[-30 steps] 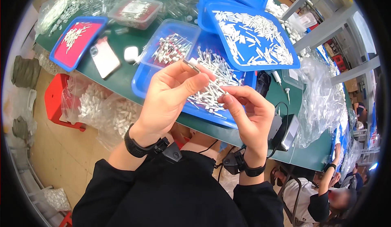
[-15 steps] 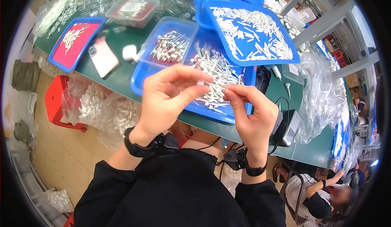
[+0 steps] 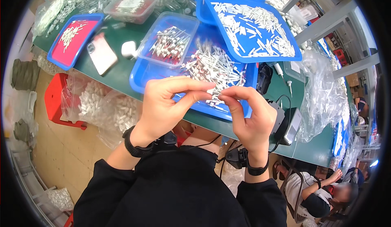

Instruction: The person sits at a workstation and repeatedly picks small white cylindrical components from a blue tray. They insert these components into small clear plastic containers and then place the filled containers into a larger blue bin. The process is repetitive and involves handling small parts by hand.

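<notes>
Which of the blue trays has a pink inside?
The small blue tray at far left, beside the phone; its bottom is pink, the others' blue.

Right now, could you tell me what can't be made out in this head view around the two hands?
- Small white piece: pinched between left hand and right hand; fingertips cover most of it, its form too small to tell.
- Large blue tray: near middle hidden behind both hands.
- Clear tub: its pins too small to tell apart.
- Phone: blurred.

Black sleeves, banded wrists
Left hand [image 3: 163, 109] and right hand [image 3: 252, 121] are bare; black wristbands carry small black devices with thin cables.
</notes>
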The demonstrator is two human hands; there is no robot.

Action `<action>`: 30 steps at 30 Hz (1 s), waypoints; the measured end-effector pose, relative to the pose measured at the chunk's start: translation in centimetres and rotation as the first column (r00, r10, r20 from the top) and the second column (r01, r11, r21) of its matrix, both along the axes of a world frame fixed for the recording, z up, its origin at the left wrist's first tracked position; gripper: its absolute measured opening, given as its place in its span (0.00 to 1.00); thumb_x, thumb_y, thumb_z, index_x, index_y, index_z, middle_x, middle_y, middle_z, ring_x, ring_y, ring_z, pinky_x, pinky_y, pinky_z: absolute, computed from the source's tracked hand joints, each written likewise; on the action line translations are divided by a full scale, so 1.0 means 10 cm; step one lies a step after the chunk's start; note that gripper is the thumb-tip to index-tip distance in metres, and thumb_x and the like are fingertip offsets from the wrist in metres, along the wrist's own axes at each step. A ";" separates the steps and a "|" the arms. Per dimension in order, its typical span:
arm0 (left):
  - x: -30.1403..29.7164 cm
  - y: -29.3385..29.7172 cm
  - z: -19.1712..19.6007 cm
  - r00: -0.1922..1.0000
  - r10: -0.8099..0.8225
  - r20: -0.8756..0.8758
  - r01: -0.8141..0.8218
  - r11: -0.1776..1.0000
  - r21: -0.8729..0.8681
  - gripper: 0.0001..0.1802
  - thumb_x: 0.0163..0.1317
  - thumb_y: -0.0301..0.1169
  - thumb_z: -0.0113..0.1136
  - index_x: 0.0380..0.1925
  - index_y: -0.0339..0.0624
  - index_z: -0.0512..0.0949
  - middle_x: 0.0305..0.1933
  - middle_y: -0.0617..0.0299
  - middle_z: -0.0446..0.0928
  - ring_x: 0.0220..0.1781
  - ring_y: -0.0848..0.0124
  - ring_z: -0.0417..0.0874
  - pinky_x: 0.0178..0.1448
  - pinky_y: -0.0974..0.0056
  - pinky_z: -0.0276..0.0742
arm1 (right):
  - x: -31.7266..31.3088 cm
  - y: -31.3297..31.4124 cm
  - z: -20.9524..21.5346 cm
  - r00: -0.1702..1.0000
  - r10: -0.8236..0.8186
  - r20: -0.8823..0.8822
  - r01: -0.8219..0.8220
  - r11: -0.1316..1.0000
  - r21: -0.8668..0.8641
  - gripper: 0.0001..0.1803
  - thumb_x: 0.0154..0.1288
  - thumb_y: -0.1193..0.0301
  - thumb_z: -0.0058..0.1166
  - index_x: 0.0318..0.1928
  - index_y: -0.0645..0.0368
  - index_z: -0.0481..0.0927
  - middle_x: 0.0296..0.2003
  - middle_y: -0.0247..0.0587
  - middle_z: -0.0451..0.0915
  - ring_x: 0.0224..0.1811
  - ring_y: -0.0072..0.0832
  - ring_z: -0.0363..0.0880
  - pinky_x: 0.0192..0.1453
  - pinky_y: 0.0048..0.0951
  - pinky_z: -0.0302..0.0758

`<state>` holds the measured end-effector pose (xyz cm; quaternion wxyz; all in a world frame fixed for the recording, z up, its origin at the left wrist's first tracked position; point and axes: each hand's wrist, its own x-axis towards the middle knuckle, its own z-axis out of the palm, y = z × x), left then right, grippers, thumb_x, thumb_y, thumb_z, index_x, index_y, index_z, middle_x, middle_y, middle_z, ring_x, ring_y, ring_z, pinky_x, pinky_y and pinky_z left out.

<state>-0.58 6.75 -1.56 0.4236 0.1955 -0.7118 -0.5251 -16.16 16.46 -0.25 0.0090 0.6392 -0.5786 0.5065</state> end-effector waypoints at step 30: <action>-0.24 -1.39 -0.27 0.745 0.402 0.532 -0.046 0.827 -0.560 0.17 0.57 0.35 0.68 0.45 0.38 0.83 0.50 0.43 0.80 0.53 0.49 0.81 0.56 0.55 0.76 | -1.27 -0.77 -0.10 0.882 -0.452 -0.131 0.470 0.851 0.233 0.15 0.58 0.64 0.66 0.41 0.61 0.84 0.36 0.47 0.85 0.40 0.40 0.83 0.45 0.37 0.77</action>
